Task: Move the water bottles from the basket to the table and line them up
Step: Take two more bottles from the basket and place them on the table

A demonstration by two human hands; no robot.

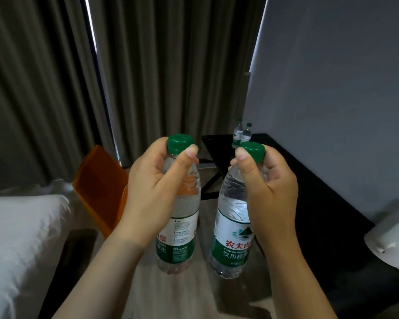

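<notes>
Left grip, right grip raised (fingers curled).

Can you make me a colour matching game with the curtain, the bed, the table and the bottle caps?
Things:
1 curtain
2 bed
3 bottle caps
4 table

Colours:
A green
B black
C white
D grey

Pairs: 1-D; 2-C; 3-A; 4-B

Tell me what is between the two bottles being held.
Nothing, in the head view: the left-hand bottle and the right-hand bottle hang apart, with only floor and the black table showing beyond the gap.
</notes>
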